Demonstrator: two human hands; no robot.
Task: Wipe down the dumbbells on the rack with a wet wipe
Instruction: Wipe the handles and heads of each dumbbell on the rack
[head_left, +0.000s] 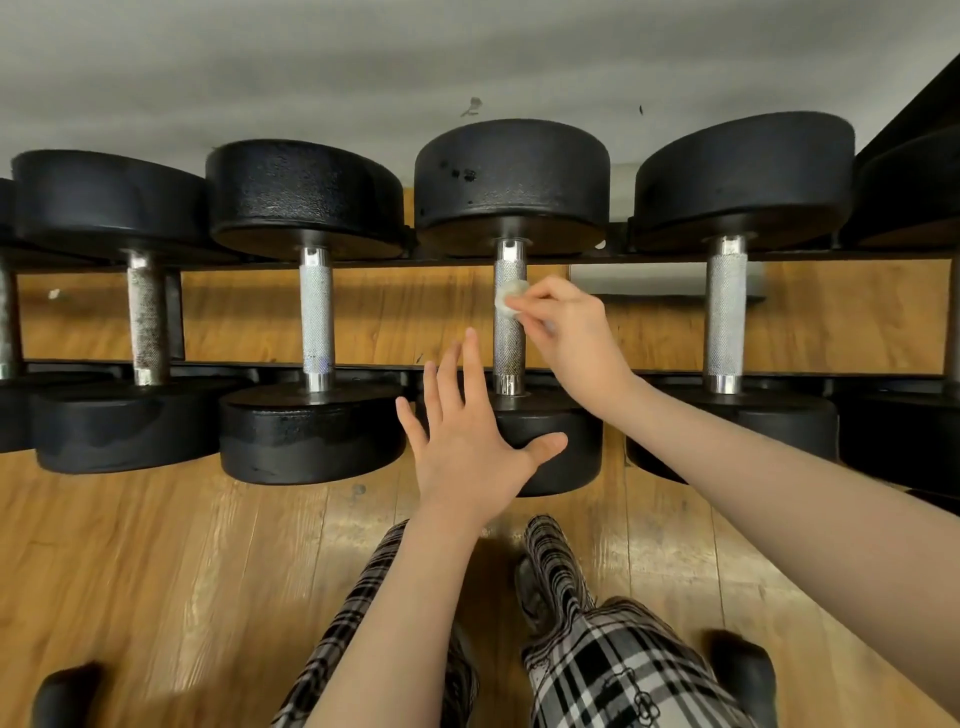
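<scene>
Now the right hand (563, 332) pinches the wipe (510, 300) against a dumbbell's handle (509, 332); the left hand (462, 441), fingers spread, hovers empty. Next, probably wiping down its length.

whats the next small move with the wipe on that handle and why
Probably slide the right hand down the handle of the dumbbell, keeping the wet wipe pressed on. The wipe sits near the handle's upper part, and the knurled stretch below it looks darker and not yet reached. The left hand, open by the near weight head, could steady it.
</scene>
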